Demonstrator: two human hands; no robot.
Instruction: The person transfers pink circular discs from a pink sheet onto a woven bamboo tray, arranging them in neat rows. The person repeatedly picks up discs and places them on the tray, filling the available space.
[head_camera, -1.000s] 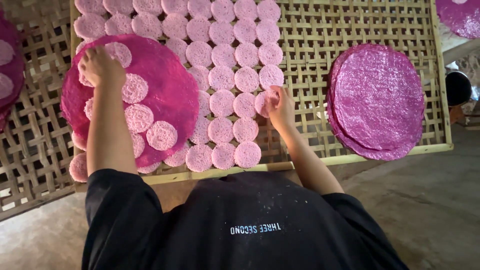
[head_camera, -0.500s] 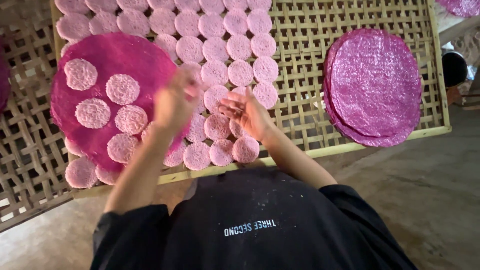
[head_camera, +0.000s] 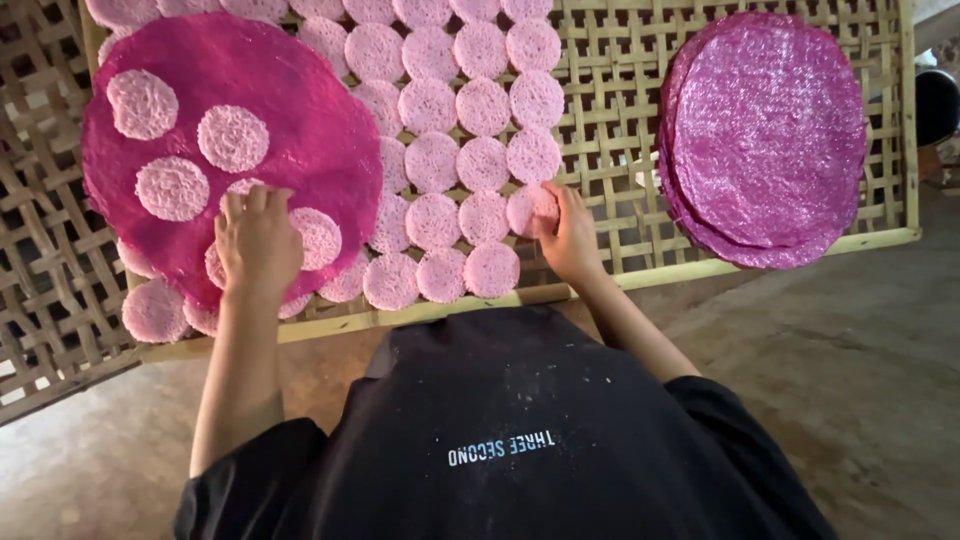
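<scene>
A woven bamboo rack (head_camera: 620, 120) is seen from above, and everything else is placed relative to it. On its left part a large dark pink round sheet (head_camera: 300, 110) is laid, with several small pale pink discs (head_camera: 232, 138) resting on top of it. The left hand (head_camera: 258, 240) is pressed flat, palm down and fingers together, on the near edge of this sheet, covering a disc; nothing is seen to be gripped. Across the middle of the rack, more pale pink discs (head_camera: 432, 160) are set in close rows, touching one another. The right hand (head_camera: 572, 232) is held at the right end of these rows, its fingers curled on the edge of 1 pale disc (head_camera: 528, 208). On the right part of the rack, a stack of large magenta round sheets (head_camera: 765, 135) is piled. A black shirt (head_camera: 520, 430) with a small line of pale print is worn by the person.
</scene>
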